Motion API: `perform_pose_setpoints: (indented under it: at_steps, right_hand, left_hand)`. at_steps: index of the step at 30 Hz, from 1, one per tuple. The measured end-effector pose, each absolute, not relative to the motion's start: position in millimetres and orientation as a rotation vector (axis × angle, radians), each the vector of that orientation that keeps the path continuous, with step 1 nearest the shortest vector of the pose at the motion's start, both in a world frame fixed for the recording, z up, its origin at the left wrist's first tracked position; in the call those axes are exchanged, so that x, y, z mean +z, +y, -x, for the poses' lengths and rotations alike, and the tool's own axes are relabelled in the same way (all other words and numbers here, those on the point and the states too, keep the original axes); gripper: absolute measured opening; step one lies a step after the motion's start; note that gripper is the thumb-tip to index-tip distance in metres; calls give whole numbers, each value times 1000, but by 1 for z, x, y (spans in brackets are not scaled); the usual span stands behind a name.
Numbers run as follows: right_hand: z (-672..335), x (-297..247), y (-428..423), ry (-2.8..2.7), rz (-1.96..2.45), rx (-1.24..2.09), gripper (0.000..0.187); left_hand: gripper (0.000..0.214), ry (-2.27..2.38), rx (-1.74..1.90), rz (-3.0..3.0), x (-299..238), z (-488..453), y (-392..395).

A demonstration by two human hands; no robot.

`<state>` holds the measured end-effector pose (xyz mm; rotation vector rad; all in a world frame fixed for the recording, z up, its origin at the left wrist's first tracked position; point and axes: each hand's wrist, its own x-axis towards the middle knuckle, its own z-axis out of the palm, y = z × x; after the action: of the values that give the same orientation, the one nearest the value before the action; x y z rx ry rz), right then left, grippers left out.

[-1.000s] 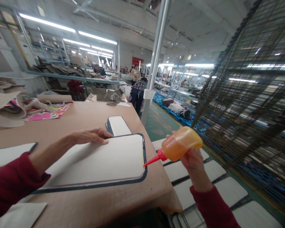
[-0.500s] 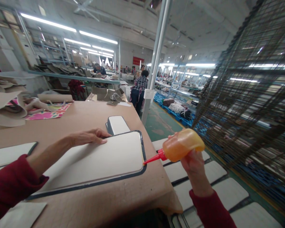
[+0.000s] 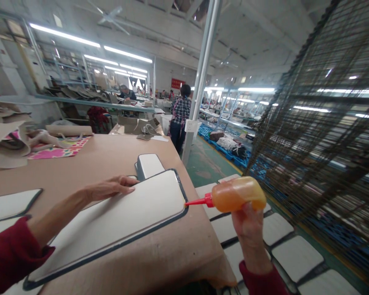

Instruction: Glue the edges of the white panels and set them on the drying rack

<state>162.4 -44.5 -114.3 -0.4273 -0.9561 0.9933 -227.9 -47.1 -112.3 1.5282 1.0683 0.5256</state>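
Note:
My right hand (image 3: 249, 219) is closed around a squeeze bottle (image 3: 238, 194) of amber liquid, probably glue, tipped on its side. Its red nozzle points left, with the tip at the right edge of a white panel with a dark border (image 3: 119, 217). A thin yellowish line shows along that edge near the tip. My left hand (image 3: 113, 187) grips the panel's far edge, thumb on the white face and the other fingers partly hidden. Behind the panel lies a smaller stack of white, dark-edged pieces (image 3: 150, 166).
The brown-covered table (image 3: 135, 258) ends at the right. Beyond it, several white panels (image 3: 298, 256) lie lower down. More panels (image 3: 14, 203) are at the left. Fabric pieces (image 3: 58, 149) sit at the back left. A post (image 3: 199, 82) and a person (image 3: 180, 114) stand beyond; wire racks (image 3: 310, 110) rise at right.
The nozzle tip has moved slightly up along the panel's right edge, and the bottle is now more level. The panel has turned somewhat, its near left corner now showing. The person beyond stands more upright.

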Motion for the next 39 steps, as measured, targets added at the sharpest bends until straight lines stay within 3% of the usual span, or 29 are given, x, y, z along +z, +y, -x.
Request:
perform_pose_setpoints:
  at_steps: [12,19,39]
  right_hand:
    - [-155,-118,-47,-878,469,892,43]
    - [-152,-122,-43,-836,481,824,51]
    - [-139,-133,-40,-881,512,775,48]
  left_hand:
    - [49,994,637,-1190,-130,218,-49]
    - [41,989,719,-1147,-145,213,-48]
    - [38,1009,854,-963,-162,194,-44]
